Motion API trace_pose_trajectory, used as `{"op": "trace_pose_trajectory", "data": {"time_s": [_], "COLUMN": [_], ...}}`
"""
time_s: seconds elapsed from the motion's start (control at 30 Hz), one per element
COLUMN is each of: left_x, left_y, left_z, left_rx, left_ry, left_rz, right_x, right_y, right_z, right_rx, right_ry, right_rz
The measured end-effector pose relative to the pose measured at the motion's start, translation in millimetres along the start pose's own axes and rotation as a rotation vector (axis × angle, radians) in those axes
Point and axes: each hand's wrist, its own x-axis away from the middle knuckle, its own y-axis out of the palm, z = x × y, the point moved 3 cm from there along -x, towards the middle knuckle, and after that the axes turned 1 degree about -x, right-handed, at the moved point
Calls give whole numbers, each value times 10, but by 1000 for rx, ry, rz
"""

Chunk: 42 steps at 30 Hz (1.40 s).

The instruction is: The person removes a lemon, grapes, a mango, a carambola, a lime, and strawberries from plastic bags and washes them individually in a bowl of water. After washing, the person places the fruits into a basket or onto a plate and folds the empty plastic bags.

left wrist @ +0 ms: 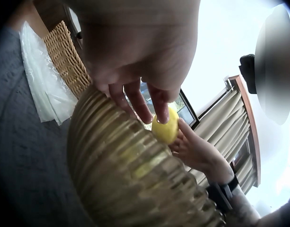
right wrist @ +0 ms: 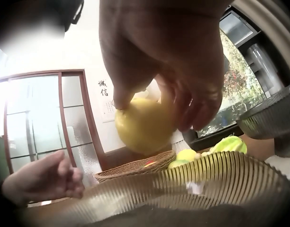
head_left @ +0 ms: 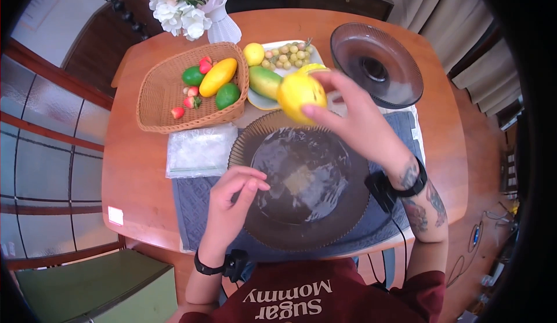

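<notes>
My right hand (head_left: 361, 123) holds a round yellow fruit (head_left: 300, 95) with small dark marks, thumb on one side and fingers on the other. The fruit is raised over the far rim of a large ribbed, smoky glass bowl (head_left: 357, 218) with water in it. In the right wrist view the same yellow fruit (right wrist: 144, 126) hangs below the fingers, above the bowl's rim. My left hand (head_left: 233, 198) is over the bowl's left rim, fingers loosely bent and nothing between them.
Left of the bowl stand a wicker basket (head_left: 152, 100) of fruit and a clear plastic bag (head_left: 200, 152). Behind it, a white plate (head_left: 317, 53) carries grapes and a mango. An upturned-looking dark glass dish (head_left: 400, 62) stands far right, a flower vase (head_left: 223, 24) far left.
</notes>
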Motion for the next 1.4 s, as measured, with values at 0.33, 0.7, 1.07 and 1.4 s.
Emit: {"op": "trace_pose_trajectory", "data": {"time_s": [0.33,0.7,1.07,1.4], "left_x": [49,41,57,-581], "left_y": [181,241,215,-638], "left_z": [-33,4,-5,-257], "left_rx": [-200,-368,-336,-189], "left_ry": [121,145,160,-18], "left_rz": [-55,-25,-36,205], "right_x": [-1064,-1325,-1426,-806], "right_y": [243,494,497,232], "right_z": [744,873,768,425], "right_rx": [562,594,640,165], "right_ry": [-181,-72,-19,-217], "right_rz": [53,-193,-327,-39]}}
